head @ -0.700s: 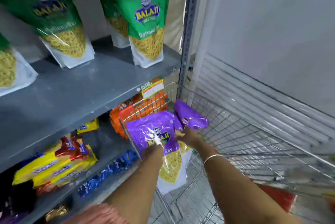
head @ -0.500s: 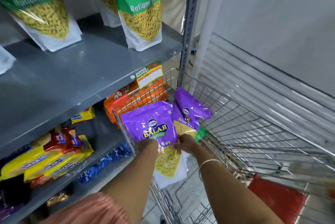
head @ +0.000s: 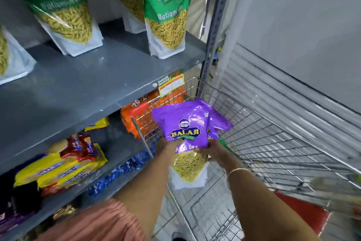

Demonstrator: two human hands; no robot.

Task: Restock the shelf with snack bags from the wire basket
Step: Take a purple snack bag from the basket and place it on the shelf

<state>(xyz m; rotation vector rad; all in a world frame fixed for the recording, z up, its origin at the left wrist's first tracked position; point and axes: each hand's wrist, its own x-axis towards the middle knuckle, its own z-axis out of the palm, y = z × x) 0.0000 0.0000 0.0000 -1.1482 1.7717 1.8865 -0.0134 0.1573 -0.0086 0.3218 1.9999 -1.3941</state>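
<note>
Two hands on the purple bags (head: pixel 185 123), held over the near-left corner of the wire basket (head: pixel 273 143). Left hand (head: pixel 168 146) is closed on the lower left edge of the front bag, fingers hidden behind it. Right hand (head: pixel 212 150) grips the lower right edge, thumb on the front face. A second purple bag sits directly behind the first, its top corner sticking out to the right; looks like both hands hold the pair together, but the rear bag's contact is hidden. Front bag is upright, tilted slightly back, clear window with yellow sev hanging below the hands.

Thin bangle (head: pixel 237 171) on the right wrist. Pink sleeve (head: pixel 93 223) on the left arm.

Grey shelf (head: pixel 78 88) to the left, mostly bare at the front. Green snack bags (head: pixel 168 12) stand upright along its back, one near the right end just beside the slotted upright post (head: pixel 216 26). Price label (head: pixel 172 84) on the shelf's front edge. Below it: orange packs (head: pixel 136 112) touching the basket's wire, yellow packs (head: pixel 58 168) stacked further left, blue packs (head: pixel 117 174) at the lower shelf's front edge. Red floor mat (head: pixel 304 213) visible through the basket wires.
</note>
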